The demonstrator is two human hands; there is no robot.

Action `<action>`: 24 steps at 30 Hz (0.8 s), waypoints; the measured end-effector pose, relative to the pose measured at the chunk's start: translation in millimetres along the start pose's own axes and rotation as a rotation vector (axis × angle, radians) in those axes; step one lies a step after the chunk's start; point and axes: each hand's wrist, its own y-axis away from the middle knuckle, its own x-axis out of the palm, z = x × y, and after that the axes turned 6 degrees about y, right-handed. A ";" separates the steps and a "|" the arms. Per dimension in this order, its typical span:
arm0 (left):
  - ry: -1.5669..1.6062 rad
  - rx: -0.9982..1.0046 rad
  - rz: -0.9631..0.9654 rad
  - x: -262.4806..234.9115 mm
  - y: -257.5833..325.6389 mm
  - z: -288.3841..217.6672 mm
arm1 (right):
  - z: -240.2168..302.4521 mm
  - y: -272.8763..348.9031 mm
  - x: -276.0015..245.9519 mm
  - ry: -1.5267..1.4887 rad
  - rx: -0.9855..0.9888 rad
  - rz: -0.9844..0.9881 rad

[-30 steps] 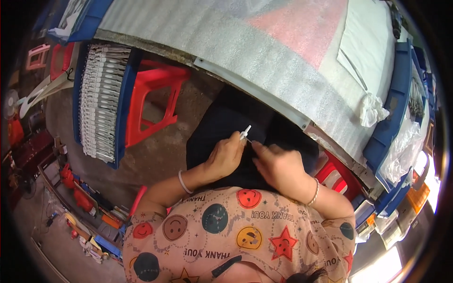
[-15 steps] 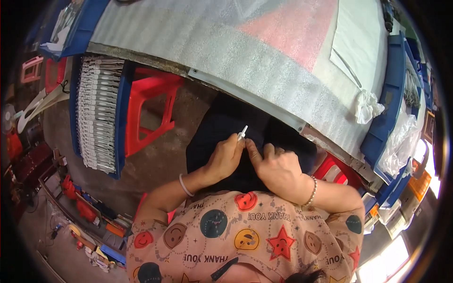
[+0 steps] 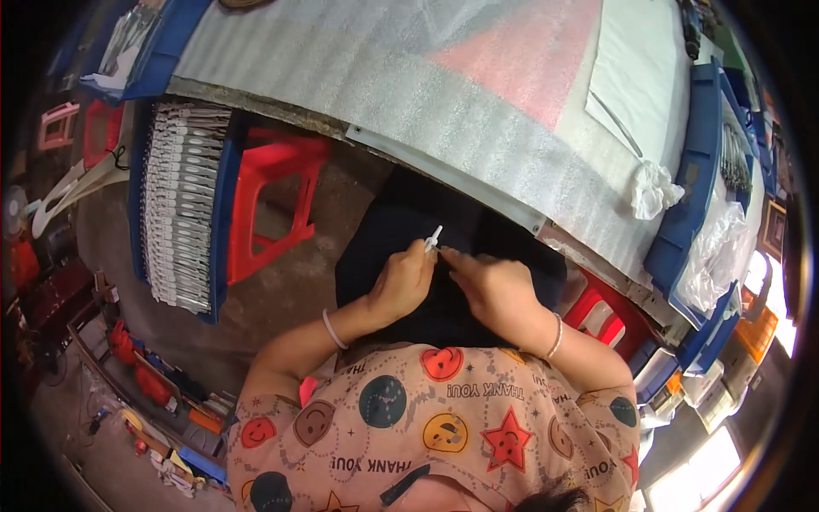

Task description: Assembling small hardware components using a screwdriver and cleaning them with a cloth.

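Observation:
My left hand (image 3: 404,280) is closed round a slim white pen-like piece (image 3: 436,234), whose narrow tip sticks up past the fingers; the rest of it is hidden in the grip. Close beside it, my right hand (image 3: 499,290) has its fingers curled, the forefinger and thumb near the piece's side. Whether those fingertips pinch anything is too small to make out. Both hands are above my dark-clothed lap (image 3: 388,218), just short of the table edge. To the left, a blue crate (image 3: 223,222) holds a tight stack of grey-and-white pen-like pieces (image 3: 181,213).
A foam-covered table (image 3: 384,68) spans the front, with a white sheet (image 3: 640,77), tweezers (image 3: 616,125) and crumpled white plastic (image 3: 655,189) at its right. Blue bins (image 3: 695,171) stand at the right edge. A red stool (image 3: 256,205) is beside the crate.
My right hand has drawn its forefinger in and rolled over, its back now turned more upward. The left hand keeps its hold on the white piece, nearly unmoved. The view has shifted slightly.

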 end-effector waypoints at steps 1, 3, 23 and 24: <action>0.084 0.003 -0.012 2.3 2.7 -1.1 | 10.4 4.3 -5.9 0.425 -0.078 0.060; 0.078 -0.024 -0.003 1.3 2.2 -5.8 | 16.5 8.9 -5.3 0.530 -0.154 0.054; 0.105 0.186 -0.103 8.6 8.6 6.8 | -3.1 18.3 -8.4 -0.147 -0.045 -0.004; 0.102 0.185 -0.105 6.1 11.2 5.1 | 4.4 25.5 -13.2 -0.114 -0.055 -0.035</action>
